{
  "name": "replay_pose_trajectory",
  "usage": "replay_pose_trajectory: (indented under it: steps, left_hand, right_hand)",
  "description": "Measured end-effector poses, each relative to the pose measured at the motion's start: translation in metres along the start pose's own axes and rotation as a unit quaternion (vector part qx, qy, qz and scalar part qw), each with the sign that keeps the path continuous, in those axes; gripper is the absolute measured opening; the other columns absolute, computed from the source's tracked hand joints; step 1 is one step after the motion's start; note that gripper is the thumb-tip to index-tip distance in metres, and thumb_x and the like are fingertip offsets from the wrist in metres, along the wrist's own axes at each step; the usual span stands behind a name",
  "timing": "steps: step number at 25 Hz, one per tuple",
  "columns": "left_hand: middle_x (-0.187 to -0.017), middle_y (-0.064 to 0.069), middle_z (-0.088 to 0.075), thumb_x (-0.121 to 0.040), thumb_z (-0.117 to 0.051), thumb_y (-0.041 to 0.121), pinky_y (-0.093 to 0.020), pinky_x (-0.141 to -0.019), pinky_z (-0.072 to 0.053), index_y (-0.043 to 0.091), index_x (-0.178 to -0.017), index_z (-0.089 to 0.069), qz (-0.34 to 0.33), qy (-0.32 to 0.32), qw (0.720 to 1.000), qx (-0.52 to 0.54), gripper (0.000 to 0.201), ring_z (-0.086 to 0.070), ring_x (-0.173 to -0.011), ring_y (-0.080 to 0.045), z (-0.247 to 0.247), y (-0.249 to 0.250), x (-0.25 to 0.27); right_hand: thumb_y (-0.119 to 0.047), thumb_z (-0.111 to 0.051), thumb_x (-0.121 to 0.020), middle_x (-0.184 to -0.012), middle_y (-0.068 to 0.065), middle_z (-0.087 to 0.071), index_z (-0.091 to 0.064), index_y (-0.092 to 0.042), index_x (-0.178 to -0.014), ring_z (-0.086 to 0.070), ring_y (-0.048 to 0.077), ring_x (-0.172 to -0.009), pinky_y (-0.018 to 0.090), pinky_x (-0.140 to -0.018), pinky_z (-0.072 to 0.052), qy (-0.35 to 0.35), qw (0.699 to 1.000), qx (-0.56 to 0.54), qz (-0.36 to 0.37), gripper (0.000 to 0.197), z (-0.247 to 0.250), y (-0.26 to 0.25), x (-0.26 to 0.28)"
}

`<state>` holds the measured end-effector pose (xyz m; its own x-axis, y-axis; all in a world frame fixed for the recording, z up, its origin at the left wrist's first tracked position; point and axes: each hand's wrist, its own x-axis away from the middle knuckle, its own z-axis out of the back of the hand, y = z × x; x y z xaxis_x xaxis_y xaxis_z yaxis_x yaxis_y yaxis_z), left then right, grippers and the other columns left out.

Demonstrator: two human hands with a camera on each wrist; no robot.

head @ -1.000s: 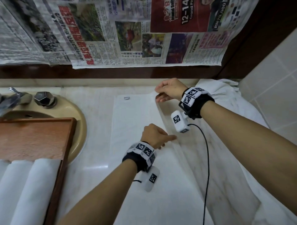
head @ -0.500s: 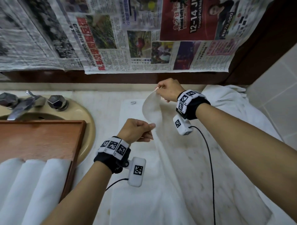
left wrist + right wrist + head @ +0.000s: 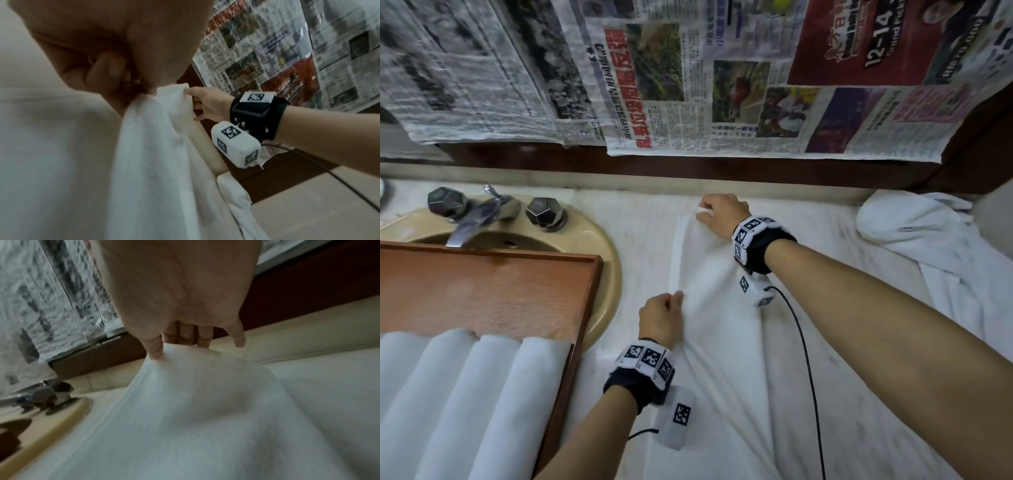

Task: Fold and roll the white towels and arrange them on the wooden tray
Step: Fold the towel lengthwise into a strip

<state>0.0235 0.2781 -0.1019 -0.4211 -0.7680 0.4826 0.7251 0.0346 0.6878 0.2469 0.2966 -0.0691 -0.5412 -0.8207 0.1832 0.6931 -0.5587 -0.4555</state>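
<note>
Both hands, right hand (image 3: 722,214) and left hand (image 3: 661,318), now pinch the flat white towel's (image 3: 722,342) right edge, carried leftward across the pale marble bench (image 3: 643,219) since a second ago. Lengthwise fold looks underway; four rolled white towels (image 3: 465,394) sit on the wooden tray (image 3: 482,284).

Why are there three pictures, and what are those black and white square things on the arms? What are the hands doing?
Those are a person's two arms. The checkered bands carry small cameras, one on each wrist, and a third camera sits on the head. So the big picture looks down from the head, and the other two look along each hand.

The left hand and the right hand each pinch the edge of a white towel spread on the counter, folding it. Beside it a wooden tray lies over the sink, with rolled towels already on it. More towels are heaped at the right. Newspaper hangs on the wall.
</note>
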Motion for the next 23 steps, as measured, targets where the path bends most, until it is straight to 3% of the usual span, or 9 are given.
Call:
replay_pose_trajectory:
  steps: [3, 6, 10, 14, 17, 23]
  left_hand:
    - [-0.062, -0.001, -0.051, -0.1, -0.046, 0.036, -0.031, -0.06, -0.036, 0.014, -0.061, -0.044, 0.011, 0.05, 0.999, -0.016, 0.044, -0.048, -0.063, -0.023, -0.007, -0.004, -0.003]
    - [-0.073, 0.002, -0.06, -0.095, -0.052, 0.042, -0.03, -0.067, -0.042, 0.017, -0.077, -0.06, 0.011, 0.062, 0.998, -0.016, 0.032, -0.056, -0.076, -0.023, -0.009, 0.0, -0.017]
    - [-0.082, 0.006, -0.063, -0.093, -0.057, 0.037, -0.031, -0.072, -0.047, 0.02, -0.092, -0.063, -0.018, 0.081, 0.996, -0.037, 0.018, -0.06, -0.085, -0.023, -0.009, 0.003, -0.032]
    - [-0.089, -0.003, -0.062, -0.1, -0.042, 0.039, -0.037, -0.072, -0.047, 0.017, -0.101, -0.052, -0.026, 0.086, 0.994, -0.06, 0.023, -0.058, -0.083, -0.03, -0.014, 0.0, -0.034]
    - [-0.089, -0.004, -0.059, -0.102, -0.038, 0.039, -0.036, -0.072, -0.045, 0.016, -0.102, -0.049, -0.009, 0.092, 0.993, -0.068, 0.026, -0.056, -0.082, -0.03, -0.014, 0.001, -0.037]
    - [-0.09, -0.001, -0.056, -0.098, -0.047, 0.041, -0.032, -0.073, -0.042, 0.015, -0.093, -0.057, 0.06, 0.088, 0.992, -0.073, 0.028, -0.055, -0.087, -0.028, -0.013, 0.007, -0.05]
  right_hand:
    - [-0.017, -0.05, -0.096, -0.122, 0.0, -0.061, -0.058, -0.02, -0.117, -0.052, 0.024, -0.116, 0.044, -0.105, -0.031, -0.031, 0.997, 0.066, 0.018, 0.023, -0.018, 0.013, -0.007]
    - [-0.008, -0.046, -0.096, -0.128, 0.004, -0.057, -0.057, -0.017, -0.126, -0.049, 0.026, -0.121, 0.041, -0.099, -0.041, -0.049, 0.995, 0.077, 0.029, 0.033, -0.025, 0.026, -0.011]
    - [-0.012, -0.046, -0.098, -0.118, 0.006, -0.06, -0.062, -0.013, -0.115, -0.049, 0.025, -0.115, 0.04, -0.094, -0.042, -0.033, 0.997, 0.052, 0.04, 0.024, -0.026, 0.035, -0.02]
    - [-0.014, -0.044, -0.099, -0.101, 0.008, -0.064, -0.057, -0.011, -0.108, -0.055, 0.029, -0.099, 0.037, -0.083, -0.034, 0.015, 0.996, 0.077, 0.031, 0.016, -0.029, 0.036, -0.023]
    - [-0.015, -0.043, -0.1, -0.098, 0.008, -0.065, -0.051, -0.012, -0.109, -0.057, 0.031, -0.096, 0.038, -0.079, -0.031, 0.029, 0.992, 0.115, 0.042, 0.013, -0.033, 0.033, -0.029]
    - [-0.01, -0.046, -0.098, -0.102, 0.007, -0.066, -0.051, -0.012, -0.113, -0.055, 0.028, -0.101, 0.039, -0.083, -0.036, 0.027, 0.99, 0.135, 0.026, 0.016, -0.041, 0.029, -0.032]
